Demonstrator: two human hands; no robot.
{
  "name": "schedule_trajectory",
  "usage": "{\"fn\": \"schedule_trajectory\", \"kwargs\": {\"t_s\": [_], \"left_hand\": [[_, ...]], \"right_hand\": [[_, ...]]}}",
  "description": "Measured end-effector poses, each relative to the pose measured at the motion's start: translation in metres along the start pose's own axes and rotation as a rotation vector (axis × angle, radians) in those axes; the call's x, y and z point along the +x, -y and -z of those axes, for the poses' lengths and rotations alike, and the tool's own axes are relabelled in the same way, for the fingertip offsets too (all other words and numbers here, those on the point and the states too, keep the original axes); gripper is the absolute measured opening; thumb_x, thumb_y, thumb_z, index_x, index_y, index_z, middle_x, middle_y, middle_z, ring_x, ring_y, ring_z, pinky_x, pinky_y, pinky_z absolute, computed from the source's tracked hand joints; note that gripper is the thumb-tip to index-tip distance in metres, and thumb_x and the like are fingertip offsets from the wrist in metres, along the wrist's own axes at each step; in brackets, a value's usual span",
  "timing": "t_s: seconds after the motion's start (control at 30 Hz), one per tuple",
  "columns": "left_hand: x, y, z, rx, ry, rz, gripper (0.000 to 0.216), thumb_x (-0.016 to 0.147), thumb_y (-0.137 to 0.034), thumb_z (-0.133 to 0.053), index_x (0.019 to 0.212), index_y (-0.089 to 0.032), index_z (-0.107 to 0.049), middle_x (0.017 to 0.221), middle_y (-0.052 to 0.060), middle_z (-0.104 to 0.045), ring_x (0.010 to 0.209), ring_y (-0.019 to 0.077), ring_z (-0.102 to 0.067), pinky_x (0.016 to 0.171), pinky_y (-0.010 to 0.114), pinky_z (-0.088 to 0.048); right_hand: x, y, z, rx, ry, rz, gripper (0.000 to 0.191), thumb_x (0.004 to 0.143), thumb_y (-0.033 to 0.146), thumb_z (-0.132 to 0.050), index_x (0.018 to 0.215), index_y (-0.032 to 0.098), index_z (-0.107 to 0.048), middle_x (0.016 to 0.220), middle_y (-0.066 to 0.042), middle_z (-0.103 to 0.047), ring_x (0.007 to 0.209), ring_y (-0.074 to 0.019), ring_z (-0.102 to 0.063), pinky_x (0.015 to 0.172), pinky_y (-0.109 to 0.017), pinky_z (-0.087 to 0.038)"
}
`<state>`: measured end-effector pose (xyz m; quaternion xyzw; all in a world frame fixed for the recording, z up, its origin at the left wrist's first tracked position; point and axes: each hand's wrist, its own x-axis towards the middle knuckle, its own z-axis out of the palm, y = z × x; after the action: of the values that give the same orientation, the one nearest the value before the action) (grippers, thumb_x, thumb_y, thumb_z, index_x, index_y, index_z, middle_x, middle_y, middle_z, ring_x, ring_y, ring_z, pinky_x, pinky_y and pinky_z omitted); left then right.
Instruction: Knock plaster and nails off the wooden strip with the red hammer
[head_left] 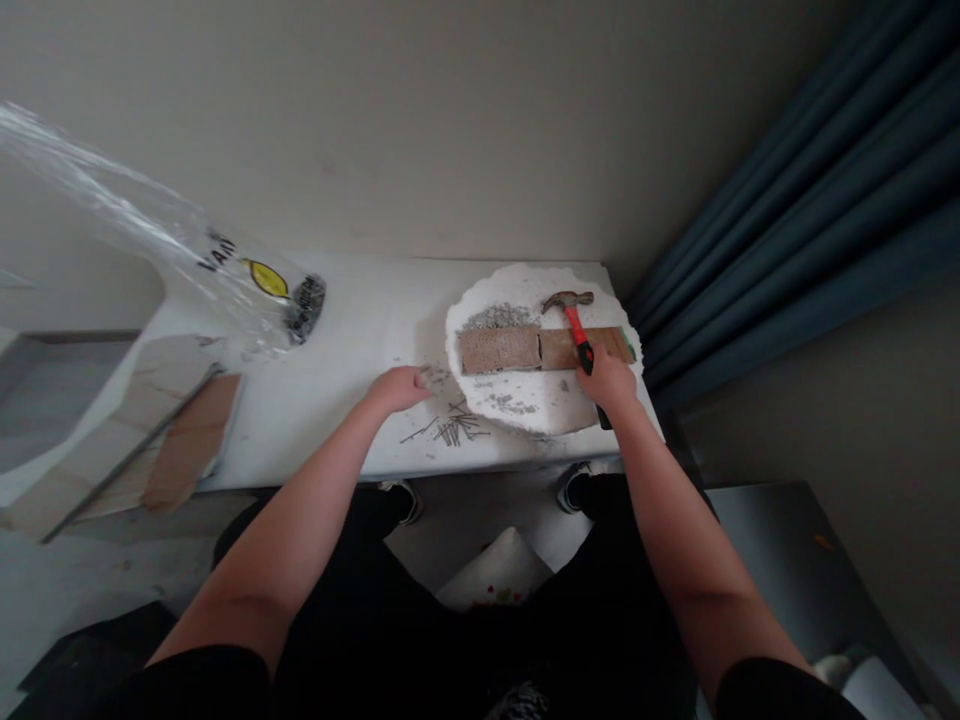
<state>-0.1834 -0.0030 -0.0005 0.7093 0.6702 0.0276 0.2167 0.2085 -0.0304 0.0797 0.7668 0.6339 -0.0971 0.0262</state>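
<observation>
My right hand (609,382) is closed round the red and black handle of a hammer (576,322), whose metal head rests over a brown wooden plank (499,349). The plank lies across a white foam slab (536,400) beside a heap of small nails (495,317). My left hand (397,388) rests on the white table (352,330) with its fingers curled next to a scatter of loose nails (450,428); whether it pinches a nail I cannot make out.
A clear plastic bag (187,260) with a yellow label and dark contents hangs over the table's left part. Wooden boards (180,440) lie at the left edge. A dark blue curtain (810,210) hangs at the right, a plain wall behind.
</observation>
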Motion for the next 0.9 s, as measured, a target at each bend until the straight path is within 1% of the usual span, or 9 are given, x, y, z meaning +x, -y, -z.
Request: {"fn": "schedule_trajectory", "kwargs": {"t_s": [0.07, 0.13, 0.17, 0.23, 0.3, 0.4, 0.53, 0.77, 0.9], "left_hand": [[0.006, -0.005, 0.010, -0.200, -0.247, 0.006, 0.011, 0.073, -0.027, -0.072, 0.071, -0.024, -0.062, 0.066, 0.002, -0.067, 0.066, 0.0199, -0.062, 0.064, 0.032, -0.048], [0.008, -0.024, 0.014, -0.465, -0.409, -0.066, 0.007, 0.079, -0.027, -0.067, 0.085, -0.023, -0.064, 0.077, 0.003, -0.071, 0.071, 0.0184, -0.064, 0.069, 0.031, -0.052], [0.008, -0.039, 0.012, -0.575, -0.416, -0.124, 0.011, 0.082, -0.029, -0.066, 0.091, -0.022, -0.065, 0.082, 0.003, -0.073, 0.074, 0.0178, -0.066, 0.071, 0.031, -0.054], [0.008, -0.071, 0.006, -0.701, -0.374, -0.240, 0.018, 0.084, -0.029, -0.066, 0.099, -0.020, -0.067, 0.089, 0.004, -0.074, 0.080, 0.0176, -0.068, 0.072, 0.030, -0.056], [0.009, -0.100, -0.002, -0.734, -0.333, -0.335, 0.024, 0.086, -0.029, -0.067, 0.108, -0.019, -0.070, 0.092, 0.005, -0.075, 0.084, 0.0177, -0.070, 0.078, 0.032, -0.058], [0.016, -0.125, -0.011, -0.733, -0.312, -0.395, 0.020, 0.089, -0.029, -0.065, 0.105, -0.019, -0.072, 0.098, 0.006, -0.077, 0.089, 0.0187, -0.071, 0.087, 0.035, -0.059], [0.026, -0.130, -0.013, -0.724, -0.280, -0.390, 0.014, 0.091, -0.029, -0.063, 0.097, -0.019, -0.071, 0.092, 0.005, -0.077, 0.085, 0.0190, -0.071, 0.084, 0.035, -0.059], [0.023, -0.128, -0.011, -0.638, -0.214, -0.406, 0.014, 0.092, -0.031, -0.062, 0.099, -0.021, -0.069, 0.093, 0.004, -0.078, 0.084, 0.0196, -0.071, 0.085, 0.035, -0.058], [0.020, -0.128, -0.012, -0.596, -0.207, -0.393, 0.014, 0.094, -0.032, -0.062, 0.101, -0.022, -0.069, 0.094, 0.003, -0.078, 0.085, 0.0201, -0.071, 0.085, 0.035, -0.058]], "right_hand": [[0.000, 0.002, 0.001, 0.005, 0.018, -0.015, 0.052, 0.102, 0.035, -0.053, 0.148, 0.012, -0.046, 0.125, -0.024, -0.072, 0.113, -0.0360, -0.073, 0.091, -0.046, -0.056], [0.000, 0.005, 0.001, 0.009, 0.035, -0.028, 0.054, 0.101, 0.034, -0.053, 0.150, 0.011, -0.045, 0.125, -0.025, -0.072, 0.114, -0.0366, -0.073, 0.091, -0.047, -0.056], [0.000, 0.007, 0.001, 0.009, 0.041, -0.032, 0.056, 0.101, 0.033, -0.053, 0.151, 0.010, -0.043, 0.125, -0.025, -0.072, 0.114, -0.0371, -0.072, 0.091, -0.047, -0.056], [0.001, 0.009, 0.001, 0.009, 0.046, -0.037, 0.058, 0.100, 0.032, -0.054, 0.152, 0.010, -0.042, 0.126, -0.026, -0.072, 0.115, -0.0377, -0.072, 0.092, -0.048, -0.056], [0.002, 0.010, 0.001, 0.011, 0.054, -0.046, 0.057, 0.099, 0.031, -0.054, 0.151, 0.010, -0.043, 0.126, -0.026, -0.071, 0.115, -0.0376, -0.073, 0.092, -0.048, -0.056], [0.003, 0.012, 0.001, 0.010, 0.069, -0.065, 0.052, 0.099, 0.029, -0.053, 0.146, 0.008, -0.047, 0.125, -0.026, -0.072, 0.115, -0.0369, -0.073, 0.093, -0.046, -0.056], [0.006, 0.013, 0.002, 0.004, 0.087, -0.070, 0.053, 0.099, 0.029, -0.052, 0.147, 0.008, -0.045, 0.124, -0.026, -0.072, 0.115, -0.0375, -0.073, 0.093, -0.047, -0.056], [0.009, 0.010, 0.003, -0.015, 0.116, -0.054, 0.053, 0.100, 0.033, -0.052, 0.147, 0.009, -0.045, 0.125, -0.026, -0.072, 0.114, -0.0388, -0.072, 0.092, -0.048, -0.055], [0.009, 0.009, 0.003, -0.015, 0.115, -0.043, 0.055, 0.100, 0.033, -0.051, 0.149, 0.009, -0.044, 0.124, -0.026, -0.072, 0.113, -0.0387, -0.073, 0.091, -0.048, -0.055]]}}
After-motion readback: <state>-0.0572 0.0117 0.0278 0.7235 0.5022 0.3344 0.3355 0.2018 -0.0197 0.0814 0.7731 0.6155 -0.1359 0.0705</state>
